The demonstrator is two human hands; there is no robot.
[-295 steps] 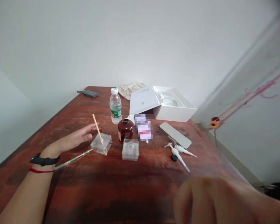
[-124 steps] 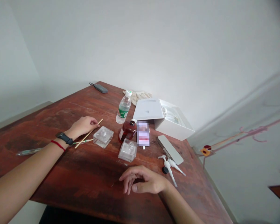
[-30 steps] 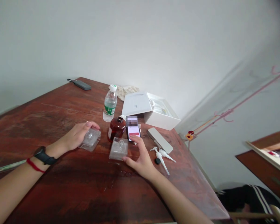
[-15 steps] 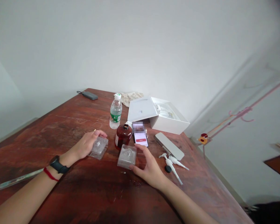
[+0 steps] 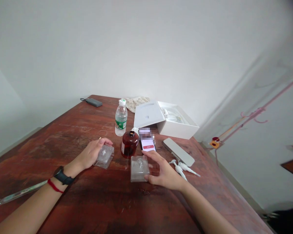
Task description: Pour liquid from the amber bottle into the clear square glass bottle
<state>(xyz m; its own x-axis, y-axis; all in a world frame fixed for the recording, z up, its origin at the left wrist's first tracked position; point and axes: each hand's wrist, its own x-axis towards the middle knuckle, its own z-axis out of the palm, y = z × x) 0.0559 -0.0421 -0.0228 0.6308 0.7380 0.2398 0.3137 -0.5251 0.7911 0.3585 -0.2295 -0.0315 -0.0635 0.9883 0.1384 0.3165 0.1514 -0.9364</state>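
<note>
My left hand (image 5: 92, 152), wearing a dark watch and a red string, curls over the far and left sides of a clear square plastic box (image 5: 104, 156) on the table. My right hand (image 5: 162, 171) grips a second clear square box (image 5: 138, 167) by its right side, thumb at the near corner and fingers at the far one. A raised clear shape shows on each box. Just behind and between them stands a dark red-brown bottle (image 5: 130, 144) with an uncapped neck. A lit phone (image 5: 148, 145) lies beyond my right fingertips.
A water bottle (image 5: 121, 122) stands behind the brown one. An opened white box (image 5: 179, 126) sits at the back right. White pump heads (image 5: 183, 169) and a pale flat case (image 5: 179, 151) lie to the right. A power bank (image 5: 94, 102) is at the far left edge.
My right hand has shifted right with its box, which has turned slightly. The dark cap beside the pump heads is now hidden by my right arm. My left hand stays on its box.
</note>
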